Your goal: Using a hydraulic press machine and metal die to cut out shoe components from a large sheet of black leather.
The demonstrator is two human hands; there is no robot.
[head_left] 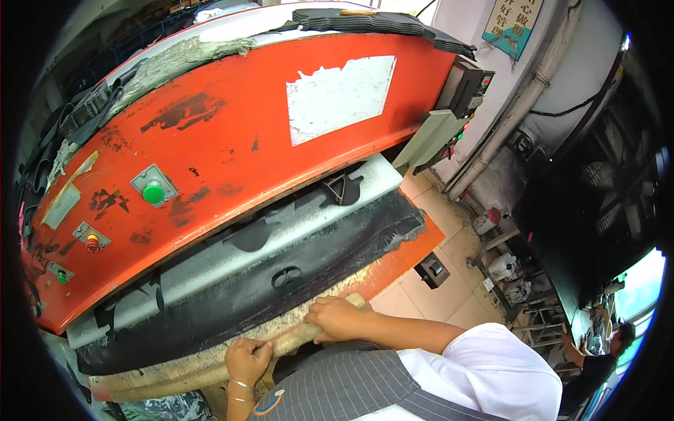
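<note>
My left hand point(247, 360) rests at the front of an orange press, its fingers curled on a worn beige padded roll point(286, 342) along the bed's near edge. Farther right, my right hand point(340, 317) has its fingers bent over the same roll near its end. Beyond my hands a black sheet of material point(232, 303) covers the bed, frayed at its right end. A small dark ring-shaped piece point(286, 278), perhaps a cutting die, lies on the sheet, touched by neither hand. Behind it, a pale board point(210, 270) carries loose black scraps point(251, 236).
The orange press head point(232, 133) spans the bed, with a green button point(153, 191) and a red knob point(93, 243). Stacked black sheets point(372, 21) lie on top. A dark pedal box point(431, 271) stands on the tiled floor. Another person point(597, 365) is at a far-right table.
</note>
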